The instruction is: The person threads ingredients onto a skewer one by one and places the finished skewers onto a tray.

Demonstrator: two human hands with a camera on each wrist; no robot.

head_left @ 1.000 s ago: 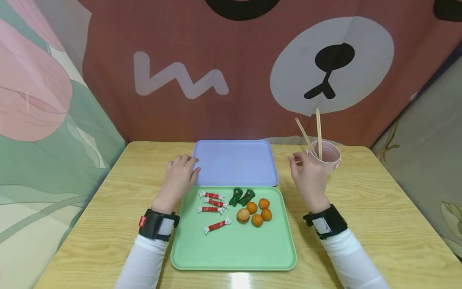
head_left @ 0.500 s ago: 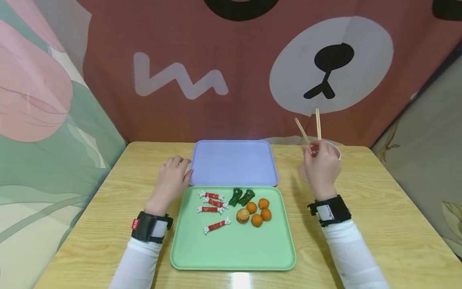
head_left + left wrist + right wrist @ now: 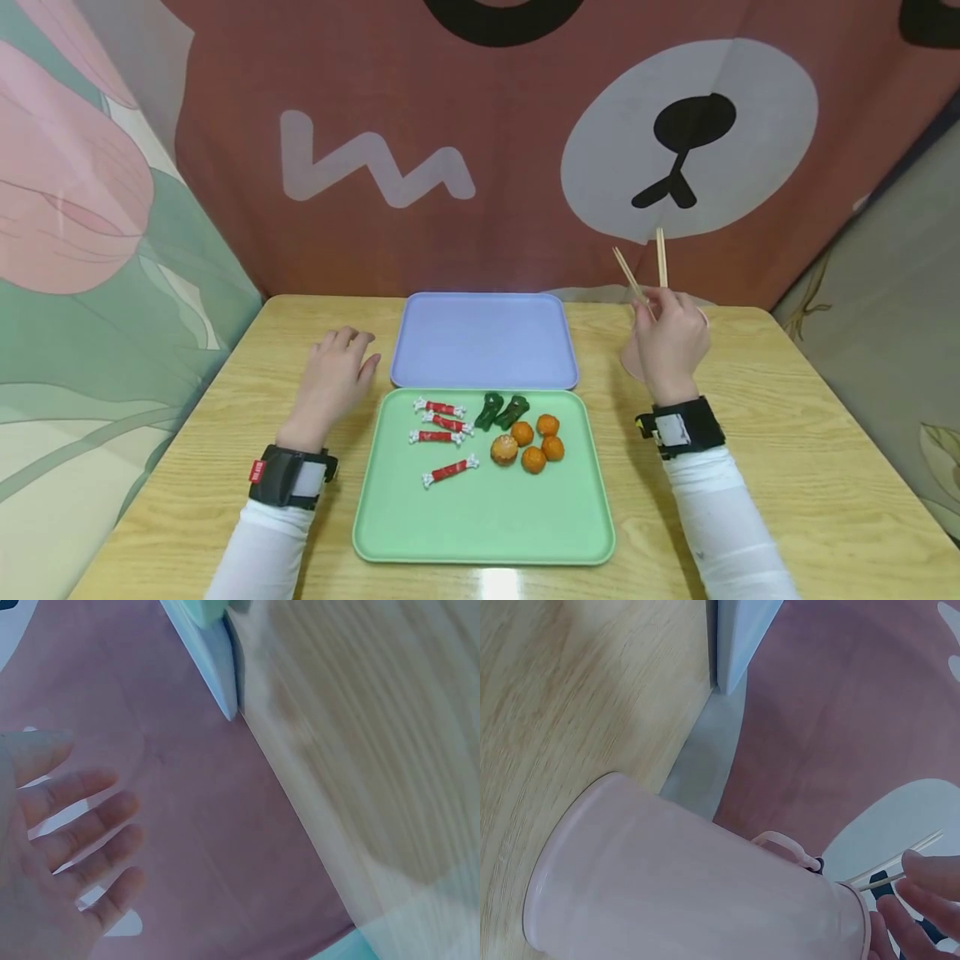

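Note:
My right hand (image 3: 672, 337) is at the mouth of a tall pink pail (image 3: 690, 877) that stands on the table. Thumb and fingers pinch wooden chopsticks (image 3: 885, 883) where they come out over the rim. Two pairs of chopsticks (image 3: 662, 260) lean in the pail, one nearly upright and one tilted left. In the head view the hand hides most of the pail. My left hand (image 3: 330, 383) hovers above the table, left of the trays, fingers loosely spread and holding nothing; the left wrist view shows its bare fingers (image 3: 90, 825).
A blue tray (image 3: 483, 342) lies at the back, touching a green tray (image 3: 483, 525) in front. On the green tray are several red-wrapped candies (image 3: 450, 472), two dark green pieces (image 3: 513, 413), several orange balls (image 3: 533, 460) and a sesame-topped bun (image 3: 504, 450). A printed curtain (image 3: 375, 250) hangs behind.
My right hand has moved from the pail's left side up over its rim to the chopsticks. The left hand has drawn away from the blue tray to the left. Trays and food have stayed put.

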